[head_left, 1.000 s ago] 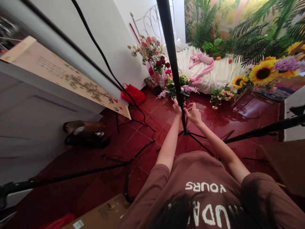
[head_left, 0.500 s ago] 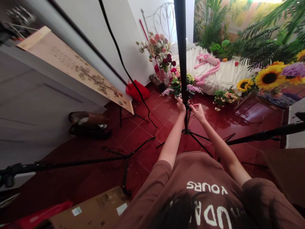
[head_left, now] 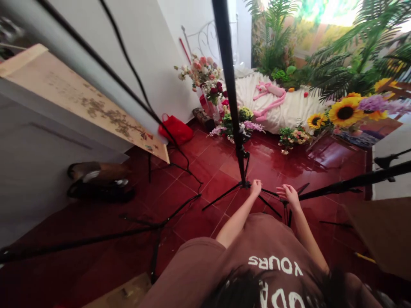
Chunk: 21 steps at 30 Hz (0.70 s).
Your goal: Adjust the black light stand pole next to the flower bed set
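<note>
A black light stand (head_left: 229, 85) rises in front of me, its spread legs on the floor and a clamp knob (head_left: 245, 154) partway up. My left hand (head_left: 256, 188) is just right of the stand's base, apart from the pole, with its fingers curled inward. Whatever those fingers may hold is too small to make out. To the right, my right hand (head_left: 290, 196) has its fingers loosely stretched out and holds nothing visible. It hovers above the legs of a second black stand (head_left: 349, 186) that slants off to the right.
Another stand (head_left: 128, 234) leans low at left. A painted scroll (head_left: 96, 105), a red bag (head_left: 176, 129) and shoes (head_left: 99, 179) are along the left wall. Flowers (head_left: 204, 75), a pink plush toy (head_left: 271, 92) on white cloth and sunflowers (head_left: 345, 112) fill the back. Cardboard (head_left: 379, 231) stands right.
Both hands have come off the stand's clamp and dropped lower, toward me, moving farther apart. The stand's pole now tilts more in view as the camera has shifted.
</note>
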Tool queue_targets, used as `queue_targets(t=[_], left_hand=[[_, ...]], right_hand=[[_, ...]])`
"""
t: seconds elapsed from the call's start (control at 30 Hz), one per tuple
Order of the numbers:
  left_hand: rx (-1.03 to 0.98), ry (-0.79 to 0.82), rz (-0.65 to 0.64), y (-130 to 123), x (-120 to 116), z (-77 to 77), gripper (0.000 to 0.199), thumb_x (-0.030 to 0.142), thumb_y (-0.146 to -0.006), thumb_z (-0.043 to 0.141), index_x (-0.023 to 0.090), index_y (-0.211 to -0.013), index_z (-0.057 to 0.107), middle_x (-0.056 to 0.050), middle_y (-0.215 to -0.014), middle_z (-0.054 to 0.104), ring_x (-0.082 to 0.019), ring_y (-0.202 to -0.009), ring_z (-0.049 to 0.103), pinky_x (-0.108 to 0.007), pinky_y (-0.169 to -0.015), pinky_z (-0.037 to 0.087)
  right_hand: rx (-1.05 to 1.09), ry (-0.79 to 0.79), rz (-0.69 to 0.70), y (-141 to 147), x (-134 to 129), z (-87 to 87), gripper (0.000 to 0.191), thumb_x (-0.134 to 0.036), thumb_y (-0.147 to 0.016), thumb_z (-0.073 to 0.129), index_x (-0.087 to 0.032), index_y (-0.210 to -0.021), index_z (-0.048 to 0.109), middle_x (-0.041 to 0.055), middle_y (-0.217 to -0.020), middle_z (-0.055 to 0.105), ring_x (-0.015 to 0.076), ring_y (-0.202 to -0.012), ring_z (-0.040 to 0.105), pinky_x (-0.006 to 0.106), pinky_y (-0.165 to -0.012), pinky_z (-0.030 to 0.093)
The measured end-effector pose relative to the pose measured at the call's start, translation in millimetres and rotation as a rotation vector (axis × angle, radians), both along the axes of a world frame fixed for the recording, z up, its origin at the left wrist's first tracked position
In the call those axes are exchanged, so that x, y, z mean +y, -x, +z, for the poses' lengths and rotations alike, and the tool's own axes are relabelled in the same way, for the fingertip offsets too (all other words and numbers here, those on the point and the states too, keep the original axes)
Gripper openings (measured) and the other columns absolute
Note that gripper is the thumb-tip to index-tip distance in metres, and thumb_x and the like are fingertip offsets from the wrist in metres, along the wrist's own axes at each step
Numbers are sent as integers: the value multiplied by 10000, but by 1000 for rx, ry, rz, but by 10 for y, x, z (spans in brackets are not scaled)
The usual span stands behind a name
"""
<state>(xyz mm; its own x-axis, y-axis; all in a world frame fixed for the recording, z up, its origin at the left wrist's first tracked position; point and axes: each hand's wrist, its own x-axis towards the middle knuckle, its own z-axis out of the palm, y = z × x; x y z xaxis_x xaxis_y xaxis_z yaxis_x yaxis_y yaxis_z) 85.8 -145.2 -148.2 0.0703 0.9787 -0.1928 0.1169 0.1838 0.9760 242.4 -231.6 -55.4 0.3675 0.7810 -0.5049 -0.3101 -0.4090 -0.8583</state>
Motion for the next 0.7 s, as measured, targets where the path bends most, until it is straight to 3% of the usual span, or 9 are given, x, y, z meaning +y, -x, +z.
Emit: queue_targets(t=[0.1, 0.23, 0.43, 0.5, 0.6, 0.7], left_hand=[[-22, 145, -220, -444, -1, 54, 215, 201, -895, 475, 207, -686, 527, -21, -548, 597, -129, -455, 531, -284, -552, 445], [-82, 184, -478, -1099, 75, 388, 249, 324, -933, 459, 162, -797, 591, -40, -667, 667, -122, -572, 607, -264, -622, 495], [-370, -152, -749, -2024, -83, 1135, 400, 504, -922, 483, 145, -1031, 621, -92, -1047, 678, -143, -961, 631, -295, -921, 472], [-470, -195, -813, -2286, -213, 1335, 437, 533, -916, 484, 163, -1122, 588, -93, -1129, 647, -146, -1001, 617, -289, -929, 463], [-502, -178, -922, -2575, -399, 1502, 450, 547, -913, 485, 174, -1160, 539, -62, -1013, 644, -127, -845, 611, -263, -801, 480], [-417, -212, -920, -2711, -490, 1526, 387, 518, -925, 479, 171, -1091, 529, -15, -864, 606, -104, -730, 554, -239, -726, 450]], right_hand=[[20, 2, -166, -237, -243, 0, 291, -375, -753, 730, -196, -875, 535, 40, -754, 761, 144, -563, 705, 198, -492, 542], [89, -21, -372, -497, -524, 120, 222, -316, -770, 709, -198, -883, 560, 23, -752, 761, 123, -570, 696, 184, -503, 542], [129, -87, -590, -828, -837, 330, 182, -332, -798, 687, -190, -855, 588, 25, -727, 753, 113, -553, 670, 191, -506, 529], [100, -86, -627, -987, -871, 408, 224, -393, -814, 674, -188, -821, 582, 24, -685, 738, 110, -514, 642, 199, -493, 514], [-20, -83, -648, -1314, -841, 581, 328, -513, -857, 603, -191, -801, 579, 13, -604, 694, 99, -441, 575, 195, -447, 458], [-124, -39, -583, -1681, -742, 821, 481, -631, -898, 464, -184, -758, 573, -9, -493, 595, 82, -366, 476, 187, -382, 362]])
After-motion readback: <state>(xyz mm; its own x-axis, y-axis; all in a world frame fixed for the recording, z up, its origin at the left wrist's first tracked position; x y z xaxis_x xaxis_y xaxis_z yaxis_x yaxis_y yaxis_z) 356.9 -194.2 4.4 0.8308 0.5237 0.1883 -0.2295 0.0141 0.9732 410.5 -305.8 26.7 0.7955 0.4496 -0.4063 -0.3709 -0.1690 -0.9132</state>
